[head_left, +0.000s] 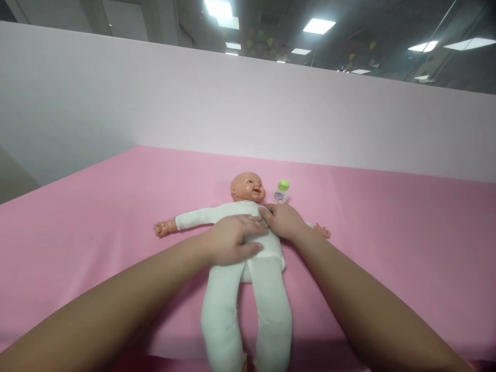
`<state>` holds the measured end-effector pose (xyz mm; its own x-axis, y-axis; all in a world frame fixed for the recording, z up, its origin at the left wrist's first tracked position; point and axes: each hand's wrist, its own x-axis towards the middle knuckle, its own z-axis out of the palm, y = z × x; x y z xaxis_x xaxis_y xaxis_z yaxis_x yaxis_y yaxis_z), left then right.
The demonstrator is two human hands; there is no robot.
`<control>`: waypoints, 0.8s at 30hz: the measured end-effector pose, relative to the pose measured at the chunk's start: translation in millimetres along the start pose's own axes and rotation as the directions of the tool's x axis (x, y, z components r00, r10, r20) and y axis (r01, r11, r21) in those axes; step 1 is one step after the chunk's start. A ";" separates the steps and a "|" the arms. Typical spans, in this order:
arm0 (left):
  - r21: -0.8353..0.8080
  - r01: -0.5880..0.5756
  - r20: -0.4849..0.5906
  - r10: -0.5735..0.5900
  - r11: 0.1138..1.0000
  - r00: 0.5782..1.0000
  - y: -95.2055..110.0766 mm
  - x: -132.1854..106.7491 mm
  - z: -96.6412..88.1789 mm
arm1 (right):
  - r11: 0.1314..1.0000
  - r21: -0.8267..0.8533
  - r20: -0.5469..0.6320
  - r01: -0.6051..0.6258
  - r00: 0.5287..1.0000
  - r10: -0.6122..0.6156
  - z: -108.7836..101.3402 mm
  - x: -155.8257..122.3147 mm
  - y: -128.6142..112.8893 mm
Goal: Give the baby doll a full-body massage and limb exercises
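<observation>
A baby doll (248,188) in a white one-piece suit lies on its back on the pink surface (387,232), head away from me, arms spread. My left hand (232,238) lies flat on the doll's belly with fingers stretched out. My right hand (282,219) rests on the doll's chest and shoulder, fingers flat and pointing left. Both hands touch the suit; neither holds anything.
A small white bottle with a green cap (281,191) stands right beside the doll's head. A pale partition wall (155,108) rises behind the pink surface. Ceiling lights show above it.
</observation>
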<state>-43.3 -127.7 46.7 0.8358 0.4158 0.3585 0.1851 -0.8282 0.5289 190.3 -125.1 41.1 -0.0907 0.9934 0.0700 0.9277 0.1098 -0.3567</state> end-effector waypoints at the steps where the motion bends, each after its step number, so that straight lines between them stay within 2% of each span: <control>1: 0.031 0.030 0.001 -0.030 0.999 1.000 -5.4 0.7 -0.4 | 1.000 0.009 0.002 -0.002 1.000 0.002 -0.5 -0.7 -0.4; 5: 0.155 0.104 0.005 -0.106 0.982 0.994 -22.7 2.5 -3.0 | 0.999 0.035 0.002 -0.007 1.000 0.007 -1.9 -2.2 -1.7; 8: 0.188 0.174 -0.085 -0.160 0.967 0.983 -32.0 2.5 -3.6 | 1.000 0.024 0.005 -0.001 1.000 0.001 -2.4 -2.2 -3.1; 10: 0.170 0.247 -0.163 -0.220 0.954 0.962 -37.2 1.7 -3.5 | 1.000 0.011 -0.005 -0.011 1.000 0.011 -3.1 -2.2 -4.8; 13: 0.105 0.331 -0.264 -0.295 0.938 0.918 -44.2 0.5 -4.2 | 1.000 -0.012 -0.120 0.008 0.993 -0.010 -6.1 -5.2 -9.9; 15: 0.065 0.364 -0.308 -0.328 0.929 0.893 -50.2 -0.2 -5.3 | 0.993 -0.014 -0.228 0.121 0.966 -0.121 -8.7 -11.2 -17.2; 17: 0.024 0.402 -0.343 -0.370 0.915 0.863 -58.3 -0.7 -6.6 | 0.935 0.029 -0.264 0.354 0.905 -0.335 -10.3 -21.5 -29.1; 18: -0.002 0.424 -0.361 -0.396 0.905 0.844 -62.9 -1.0 -7.2 | 0.870 0.074 -0.250 0.488 0.853 -0.457 -10.2 -28.0 -36.8; 20: -0.057 0.464 -0.391 -0.448 0.884 0.804 -71.8 -1.5 -8.0 | 0.684 0.204 -0.176 0.700 0.714 -0.678 -8.4 -42.0 -54.2; 22: -0.092 0.482 -0.403 -0.475 0.871 0.782 -78.6 -1.8 -8.4 | 0.539 0.313 -0.099 0.782 0.591 -0.800 -5.5 -54.6 -71.3; 23: -0.099 0.484 -0.405 -0.480 0.869 0.778 -80.9 -1.8 -8.4 | 0.510 0.337 -0.057 0.791 0.558 -0.828 -4.2 -59.4 -78.2; 24: -0.104 0.484 -0.405 -0.481 0.869 0.778 -82.4 -1.8 -8.4 | 0.512 0.338 -0.009 0.790 0.547 -0.837 -3.5 -62.6 -83.6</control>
<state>-64.4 -57.0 9.0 0.3519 0.8737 0.3358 0.5115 -0.4799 0.7128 119.7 -196.6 69.8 -0.8230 0.4508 0.3456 0.2809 0.8519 -0.4420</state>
